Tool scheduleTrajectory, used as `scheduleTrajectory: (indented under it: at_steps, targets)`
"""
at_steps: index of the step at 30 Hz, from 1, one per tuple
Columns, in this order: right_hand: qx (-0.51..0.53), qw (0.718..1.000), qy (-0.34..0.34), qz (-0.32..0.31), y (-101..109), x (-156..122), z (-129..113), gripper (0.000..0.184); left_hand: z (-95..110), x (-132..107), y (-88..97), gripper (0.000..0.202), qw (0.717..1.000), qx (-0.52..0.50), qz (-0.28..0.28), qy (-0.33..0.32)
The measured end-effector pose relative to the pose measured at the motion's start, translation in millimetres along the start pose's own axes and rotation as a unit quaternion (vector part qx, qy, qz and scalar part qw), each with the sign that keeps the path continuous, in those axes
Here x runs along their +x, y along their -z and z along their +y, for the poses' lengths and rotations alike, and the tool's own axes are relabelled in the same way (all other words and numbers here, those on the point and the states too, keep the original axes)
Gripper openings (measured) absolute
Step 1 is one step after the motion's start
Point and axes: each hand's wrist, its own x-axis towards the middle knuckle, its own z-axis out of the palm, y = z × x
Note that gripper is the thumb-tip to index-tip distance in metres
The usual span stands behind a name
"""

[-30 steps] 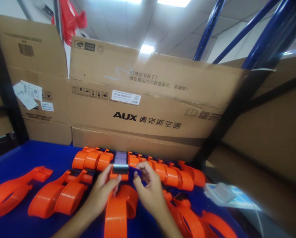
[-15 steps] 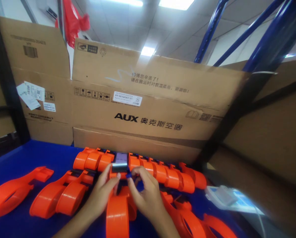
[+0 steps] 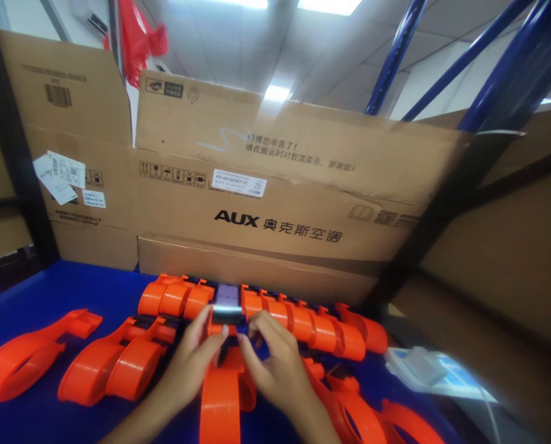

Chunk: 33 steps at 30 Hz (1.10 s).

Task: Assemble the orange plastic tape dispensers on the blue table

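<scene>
In the head view, an orange looped band (image 3: 220, 404) stands in front of me with its loop toward me. A flat dark rectangular piece with a pale, screen-like face (image 3: 228, 295) and a shiny ribbed lower edge sits at its far end. My left hand (image 3: 195, 345) is closed on the left side of that end, its thumb along the front. My right hand (image 3: 273, 357) is at the right side, fingers curled and thumb tip against the edge; a small dark blue bit (image 3: 242, 328) shows beside it. The fingertips' exact contact is partly hidden.
Several similar orange bands (image 3: 298, 320) stand in a row behind my hands. More bands lie at left (image 3: 21, 364) and right (image 3: 363, 419) on the blue table surface (image 3: 7, 302). A cardboard panel (image 3: 275, 203) rises behind. A white device with a cable (image 3: 423, 367) sits at right.
The small dark blue bit, plainly pinched by my right fingertips before, now shows less. The shiny edge of the dark piece looks slightly more tilted. The bands lie as before.
</scene>
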Motion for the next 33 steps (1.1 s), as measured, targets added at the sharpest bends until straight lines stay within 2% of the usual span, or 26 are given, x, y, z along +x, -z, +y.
scheduleTrajectory:
  at_steps: [6, 11, 13, 16, 19, 22, 27, 33]
  targets:
    - [0.006, 0.999, 0.001, -0.042, 5.9, 1.6, -4.2, 0.014, -1.3, 0.3, 0.7, 0.047, 1.0, 0.007, -0.011, 0.013]
    - [0.076, 0.997, -0.007, -0.03, 10.1, 0.6, -5.1, 0.009, -0.1, 1.1, -0.1, 0.041, 0.998, -0.036, -0.043, 0.013]
    - [0.149, 0.988, -0.032, 0.008, 8.9, -0.5, -2.5, 0.012, 1.4, 2.3, 0.3, 0.053, 0.995, -0.056, -0.072, 0.028]
    - [0.255, 0.957, -0.122, 0.056, 6.1, -0.4, 0.7, 0.017, 4.0, 4.4, 0.8, 0.081, 0.986, -0.077, -0.126, 0.072]
    - [0.333, 0.925, -0.184, -0.019, 6.4, 1.9, -0.3, 0.026, 5.9, 2.9, -0.8, 0.087, 0.974, -0.109, -0.175, 0.098]
    - [0.392, 0.897, -0.182, -0.095, 8.9, 4.5, -2.2, 0.034, 7.2, -5.1, -4.0, 0.087, 0.968, -0.13, -0.187, 0.102]
    - [0.416, 0.887, -0.181, -0.082, 4.5, 3.8, -2.5, 0.042, 13.1, -21.0, -6.7, 0.117, 0.96, -0.108, -0.215, 0.143]
    - [0.427, 0.872, -0.195, -0.137, 4.8, 0.8, -8.2, 0.037, 22.8, -25.8, -10.0, 0.112, 0.958, -0.082, -0.227, 0.153]
